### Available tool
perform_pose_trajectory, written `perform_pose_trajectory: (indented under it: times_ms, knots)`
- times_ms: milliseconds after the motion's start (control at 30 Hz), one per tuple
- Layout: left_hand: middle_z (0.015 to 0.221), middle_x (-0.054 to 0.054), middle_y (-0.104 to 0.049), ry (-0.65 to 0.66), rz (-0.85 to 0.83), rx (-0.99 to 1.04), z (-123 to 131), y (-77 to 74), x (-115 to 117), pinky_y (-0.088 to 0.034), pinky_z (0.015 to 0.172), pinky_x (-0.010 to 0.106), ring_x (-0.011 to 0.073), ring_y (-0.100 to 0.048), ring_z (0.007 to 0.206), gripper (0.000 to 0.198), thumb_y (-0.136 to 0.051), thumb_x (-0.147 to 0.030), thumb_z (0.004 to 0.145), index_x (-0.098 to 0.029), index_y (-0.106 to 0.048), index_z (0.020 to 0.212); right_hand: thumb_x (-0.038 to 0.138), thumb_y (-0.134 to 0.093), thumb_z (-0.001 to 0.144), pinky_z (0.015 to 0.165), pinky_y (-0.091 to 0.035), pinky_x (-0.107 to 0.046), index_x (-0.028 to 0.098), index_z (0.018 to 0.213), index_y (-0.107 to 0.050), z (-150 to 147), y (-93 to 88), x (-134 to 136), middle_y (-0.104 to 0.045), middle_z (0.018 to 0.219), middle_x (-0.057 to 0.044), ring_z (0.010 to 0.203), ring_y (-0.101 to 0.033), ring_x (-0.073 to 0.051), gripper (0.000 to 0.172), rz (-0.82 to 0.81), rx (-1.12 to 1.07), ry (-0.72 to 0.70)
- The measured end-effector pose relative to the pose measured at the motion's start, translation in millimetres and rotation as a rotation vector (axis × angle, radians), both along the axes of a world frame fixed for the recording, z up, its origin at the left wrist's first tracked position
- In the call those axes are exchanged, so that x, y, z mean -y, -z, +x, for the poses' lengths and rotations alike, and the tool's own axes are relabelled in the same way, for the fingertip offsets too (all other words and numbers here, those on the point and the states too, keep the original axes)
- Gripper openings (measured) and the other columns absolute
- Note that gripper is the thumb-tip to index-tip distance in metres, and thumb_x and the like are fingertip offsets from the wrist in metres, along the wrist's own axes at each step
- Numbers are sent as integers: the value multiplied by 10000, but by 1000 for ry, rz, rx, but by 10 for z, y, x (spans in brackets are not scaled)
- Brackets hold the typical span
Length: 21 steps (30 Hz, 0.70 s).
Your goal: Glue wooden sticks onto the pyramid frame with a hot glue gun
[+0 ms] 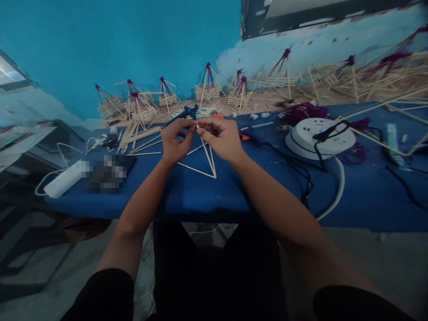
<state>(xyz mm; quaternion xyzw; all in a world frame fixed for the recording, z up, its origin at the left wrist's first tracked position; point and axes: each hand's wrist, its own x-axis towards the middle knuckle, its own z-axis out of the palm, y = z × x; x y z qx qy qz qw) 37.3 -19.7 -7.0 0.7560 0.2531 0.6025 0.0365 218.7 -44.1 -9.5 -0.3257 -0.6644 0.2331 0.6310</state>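
A pyramid-like frame of thin wooden sticks [207,157] stands on the blue table, one corner pointing toward me. At its top, my left hand [177,138] pinches the sticks where they meet, fingertips closed. My right hand [222,136] closes on the same tip from the other side, with a yellowish band on its thumb. The fingertips nearly touch and hide the joint. Just behind my hands lies a dark blue glue gun [191,110]. Loose sticks [142,136] lie in a pile to the left of my left hand.
A round white power strip [321,137] with black cables sits on the right. Purple yarn [306,113] lies behind it. Several stick structures with purple-tied tops [207,84] line the wall. At left are a white box-shaped device [65,179] and a blurred dark object [109,173].
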Motion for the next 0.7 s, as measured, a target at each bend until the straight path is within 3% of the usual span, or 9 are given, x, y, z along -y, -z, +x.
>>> perform_pose_trajectory:
  times_ms: [200,433,600,700]
  knots:
    - [934,60,-838,13,153,10,17,-13,8,-513,592,208,122,-740,769,324,-620,-463,1129,-229,-834,1062,373,-822,890,700,-594,-320,212,1046,-864,-12,-3,17,-842,993,-71,827,-751,-196,228,22,-18,-27]
    - [953,67,-827,-13,140,-23,22,1,25,-542,635,243,143,-739,805,365,-567,-482,1140,-228,-811,1043,470,-834,902,722,-601,-330,218,1053,-856,-15,-4,20,-840,1010,-74,848,-751,-200,295,1,-1,-38]
    - [989,76,-824,-41,11,-2,1,49,-1,-536,627,246,151,-752,809,469,-570,-629,1116,-242,-785,1271,516,-848,914,700,-599,-320,220,1065,-865,-9,-11,25,-852,1010,-79,846,-761,-201,332,-9,-4,-42]
    - [990,69,-828,-8,25,-10,-1,46,-6,-540,628,244,146,-753,815,437,-571,-606,1124,-241,-807,1174,532,-862,913,721,-620,-329,221,1068,-868,-5,-9,25,-853,1017,-78,859,-761,-205,348,-8,7,-31]
